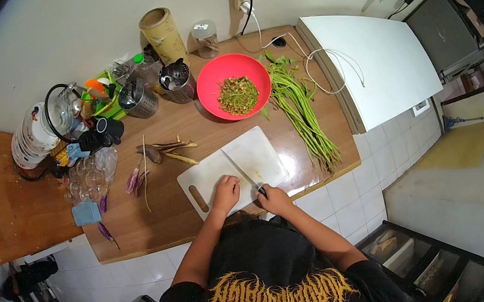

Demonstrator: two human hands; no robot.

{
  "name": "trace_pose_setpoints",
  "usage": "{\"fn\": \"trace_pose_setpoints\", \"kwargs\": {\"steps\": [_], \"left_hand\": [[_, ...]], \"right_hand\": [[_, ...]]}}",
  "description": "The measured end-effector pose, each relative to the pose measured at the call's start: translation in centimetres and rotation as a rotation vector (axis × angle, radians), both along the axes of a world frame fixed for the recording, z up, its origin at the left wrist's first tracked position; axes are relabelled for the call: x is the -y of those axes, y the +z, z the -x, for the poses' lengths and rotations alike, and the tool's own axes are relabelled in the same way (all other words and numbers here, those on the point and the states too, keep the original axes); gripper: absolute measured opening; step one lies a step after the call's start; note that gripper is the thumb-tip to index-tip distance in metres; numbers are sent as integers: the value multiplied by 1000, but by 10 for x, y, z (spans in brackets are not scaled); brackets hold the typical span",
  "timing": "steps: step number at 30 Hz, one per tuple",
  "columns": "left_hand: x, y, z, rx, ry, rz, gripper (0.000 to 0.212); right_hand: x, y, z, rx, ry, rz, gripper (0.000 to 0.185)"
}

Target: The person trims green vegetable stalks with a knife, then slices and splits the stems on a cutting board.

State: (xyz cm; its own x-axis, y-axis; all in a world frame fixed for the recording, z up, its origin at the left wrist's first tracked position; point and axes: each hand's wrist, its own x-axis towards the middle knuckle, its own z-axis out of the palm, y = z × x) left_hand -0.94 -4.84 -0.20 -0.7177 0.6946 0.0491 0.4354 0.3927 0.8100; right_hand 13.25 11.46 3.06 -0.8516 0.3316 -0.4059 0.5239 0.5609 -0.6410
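Note:
A white plastic cutting board (pixel 264 148) with a handle slot lies at the table's front edge. My right hand (pixel 274 199) grips the black handle of a kitchen knife (pixel 242 167), whose long blade points away from me across the board. My left hand (pixel 227 191) rests on the board left of the blade, fingers curled together. A small green vegetable piece (pixel 240 181) shows at its fingertips, close to the blade. Tiny green scraps (pixel 258 174) lie right of the knife. Beyond the board stands a red plastic bowl (pixel 208 94) holding chopped vegetables (pixel 238 96).
A bunch of long green leafy stems (pixel 298 112) lies right of the board. Leftward are eggplant trimmings (pixel 151 154), a thin stem (pixel 146 176) and a blue cloth (pixel 86 213). Perforated metal utensil holders (pixel 141 102) stand behind. A white cable (pixel 342 66) loops over a white appliance (pixel 377 71).

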Motion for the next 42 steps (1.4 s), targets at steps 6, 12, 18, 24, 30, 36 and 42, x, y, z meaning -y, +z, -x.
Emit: {"fn": "trace_pose_setpoints", "kwargs": {"steps": [6, 12, 18, 24, 30, 36, 42], "left_hand": [[0, -10, 0, -15, -8, 4, 8], [-1, -13, 0, -101, -67, 65, 9], [1, -2, -4, -263, -114, 212, 10], [3, 14, -21, -314, -108, 190, 13], [14, 0, -29, -261, -11, 198, 19], [-4, -5, -33, -283, 132, 158, 25], [-31, -7, -36, -276, 78, 302, 34]], "right_hand": [[9, 3, 9, 22, 23, 31, 43], [13, 3, 8, 60, 39, 23, 40], [16, 2, 14, 140, 107, -20, 36], [14, 1, 21, 53, 59, 10, 30], [4, -1, 15, 80, 88, 2, 36], [-25, -6, -2, 66, 118, 2, 40], [-76, 0, -17, 21, 162, 107, 43]]}}
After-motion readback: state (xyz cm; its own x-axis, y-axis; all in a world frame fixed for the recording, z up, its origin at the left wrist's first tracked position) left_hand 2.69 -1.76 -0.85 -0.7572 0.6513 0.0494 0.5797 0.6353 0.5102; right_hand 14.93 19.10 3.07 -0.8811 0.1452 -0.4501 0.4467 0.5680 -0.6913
